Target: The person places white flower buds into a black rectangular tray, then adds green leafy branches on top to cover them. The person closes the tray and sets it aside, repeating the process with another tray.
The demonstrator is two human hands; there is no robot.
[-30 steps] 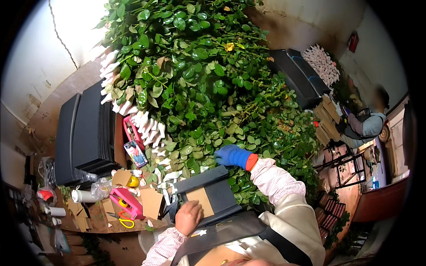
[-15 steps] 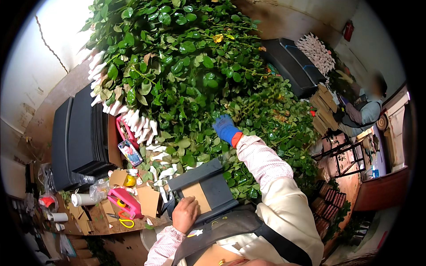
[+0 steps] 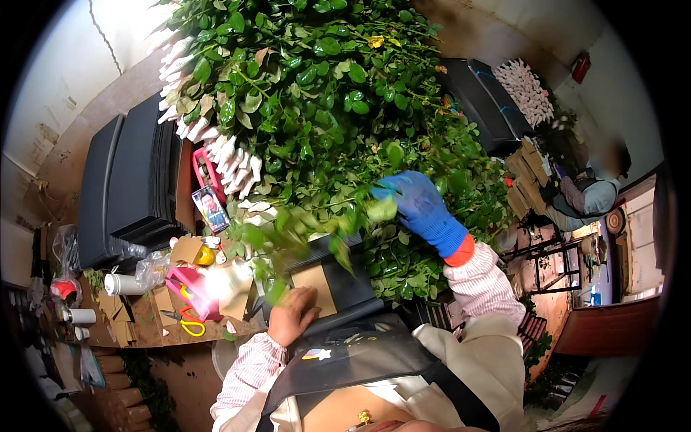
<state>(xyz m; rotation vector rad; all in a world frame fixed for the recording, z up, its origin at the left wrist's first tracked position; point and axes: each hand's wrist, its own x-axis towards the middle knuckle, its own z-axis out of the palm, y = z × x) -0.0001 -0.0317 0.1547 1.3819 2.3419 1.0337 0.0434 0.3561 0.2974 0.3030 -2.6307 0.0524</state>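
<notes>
We've got a leafy stem (image 3: 295, 230) in our right grip (image 3: 419, 209); left hand (image 3: 290, 317) on cardboard (image 3: 314, 279), table (image 3: 147, 333) front edge, can't tell its grip.

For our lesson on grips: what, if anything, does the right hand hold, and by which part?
The blue-gloved right hand holds a green, leafy stem toward the end opposite its blurred white head.

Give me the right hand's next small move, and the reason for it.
I'd probably lower the leafy stem onto the brown cardboard: the blue-gloved right hand appears to grip it, its blurred leaves hang over the dark tray, and the bare left hand rests on the cardboard's left side, leaving room beside it.
</notes>
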